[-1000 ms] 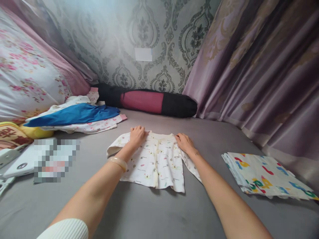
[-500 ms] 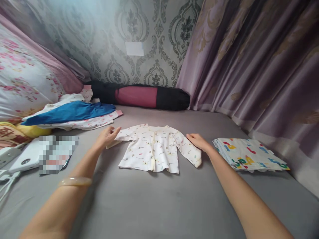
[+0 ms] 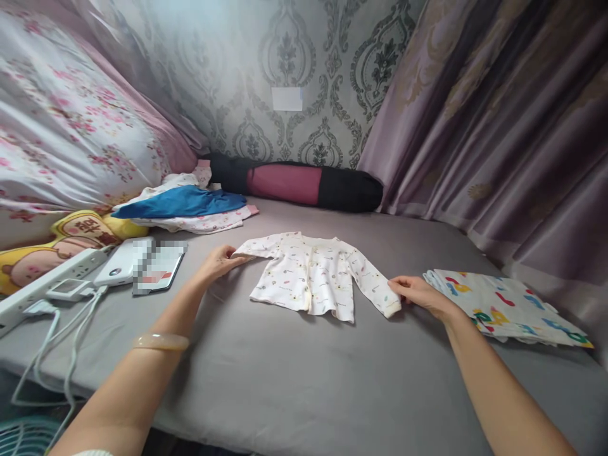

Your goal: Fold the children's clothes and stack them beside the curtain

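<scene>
A small white baby shirt [image 3: 308, 278] with a scattered print lies spread on the grey bed sheet [image 3: 294, 373], its neck facing away from me and both sleeves stretched sideways. My left hand [image 3: 222, 263], below a pale bangle [image 3: 161, 342], is closed on the end of the left sleeve; that cuff is hidden by the fingers. On the other side, my right hand [image 3: 415, 292] pinches the edge of the right sleeve [image 3: 375, 288] just above its cuff. The body of the shirt rests flat, slightly rippled at the hem.
Right of my right hand lies a folded colourful-print cloth [image 3: 508, 304]. A phone [image 3: 164, 269], a white power bank [image 3: 121, 266] and a power strip [image 3: 57, 282] with cables sit at left. Behind are piled clothes [image 3: 190, 202] and a long black-and-red bag [image 3: 285, 182].
My right hand has moved down the right sleeve and closed on it near the cuff. My left hand has closed on the left sleeve's end. The view has turned left.
</scene>
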Available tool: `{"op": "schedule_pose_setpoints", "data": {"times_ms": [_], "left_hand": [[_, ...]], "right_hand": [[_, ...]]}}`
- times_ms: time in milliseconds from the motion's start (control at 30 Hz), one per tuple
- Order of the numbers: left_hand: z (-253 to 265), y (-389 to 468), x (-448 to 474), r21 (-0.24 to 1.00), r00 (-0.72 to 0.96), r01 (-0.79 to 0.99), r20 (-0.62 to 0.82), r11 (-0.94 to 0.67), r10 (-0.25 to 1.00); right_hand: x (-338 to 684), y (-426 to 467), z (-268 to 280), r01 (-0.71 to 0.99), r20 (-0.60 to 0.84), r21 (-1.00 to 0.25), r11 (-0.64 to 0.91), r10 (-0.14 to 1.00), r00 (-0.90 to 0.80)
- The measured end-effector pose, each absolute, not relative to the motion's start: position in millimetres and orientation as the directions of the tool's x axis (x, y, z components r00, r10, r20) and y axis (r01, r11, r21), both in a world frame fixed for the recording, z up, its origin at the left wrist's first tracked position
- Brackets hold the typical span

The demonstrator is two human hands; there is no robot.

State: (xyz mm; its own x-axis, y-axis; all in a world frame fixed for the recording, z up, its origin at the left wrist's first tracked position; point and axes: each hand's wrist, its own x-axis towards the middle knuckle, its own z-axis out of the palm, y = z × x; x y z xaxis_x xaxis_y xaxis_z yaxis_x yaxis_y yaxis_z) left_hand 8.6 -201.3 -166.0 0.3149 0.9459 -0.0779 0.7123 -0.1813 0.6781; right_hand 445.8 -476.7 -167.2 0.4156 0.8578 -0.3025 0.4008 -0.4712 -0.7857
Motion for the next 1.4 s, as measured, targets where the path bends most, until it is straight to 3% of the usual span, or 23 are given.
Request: {"op": "schedule_pose_setpoints", "data": {"times_ms": [167, 300, 400, 500, 567, 700, 800, 900, 1000, 1100, 1200, 1267, 1400], "left_hand": [[-170, -202, 8, 0.638, 0.292, 0.751, -0.087, -0.172, 0.952], [-170, -198, 13, 0.593, 0.225, 0.792, -0.065, -0.144, 0.972], [-168, -194, 17, 0.629, 0.197, 0.767, -0.045, -0.125, 0.979], [-165, -191, 20, 0.656, 0.193, 0.736, 0.032, -0.166, 0.981], [-162, -189, 22, 0.590, 0.213, 0.768, 0.129, -0.248, 0.968], [-159, -189, 24, 0.443, 0.296, 0.797, 0.307, -0.411, 0.904], [-163, -188, 22, 0.402, 0.376, 0.771, 0.337, -0.494, 0.863], [-171, -186, 17, 0.374, 0.435, 0.760, 0.315, -0.531, 0.844], [-177, -189, 12, 0.359, 0.428, 0.789, 0.261, -0.499, 0.865], [-175, -201, 12, 0.351, 0.292, 0.867, 0.217, -0.353, 0.932], [-168, -217, 18, 0.372, 0.162, 0.898, 0.218, -0.235, 0.962], [-165, -227, 26, 0.389, 0.170, 0.892, 0.180, -0.229, 0.969], [-168, -245, 41, 0.430, 0.308, 0.865, -0.049, -0.258, 0.950]], "right_hand": [[445, -485, -162, 0.412, -0.322, -0.781, -0.470, 0.868, 0.378], [443, -484, -163, 0.429, -0.236, -0.802, -0.415, 0.881, 0.410], [442, -483, -165, 0.395, -0.167, -0.835, -0.384, 0.860, 0.483], [444, -480, -166, 0.365, -0.110, -0.854, -0.370, 0.815, 0.568], [447, -478, -166, 0.409, -0.045, -0.841, -0.354, 0.799, 0.600], [460, -472, -167, 0.608, 0.115, -0.672, -0.423, 0.752, 0.650], [468, -469, -170, 0.730, 0.226, -0.480, -0.486, 0.736, 0.638], [471, -470, -176, 0.795, 0.274, -0.317, -0.517, 0.753, 0.598], [468, -473, -182, 0.796, 0.214, -0.206, -0.569, 0.767, 0.604], [458, -475, -183, 0.787, 0.178, -0.099, -0.609, 0.767, 0.616], [434, -474, -177, 0.751, 0.286, 0.000, -0.661, 0.719, 0.633], [409, -469, -171, 0.757, 0.297, -0.027, -0.653, 0.718, 0.629], [354, -458, -165, 0.792, -0.006, -0.236, -0.563, 0.816, 0.578]]}}
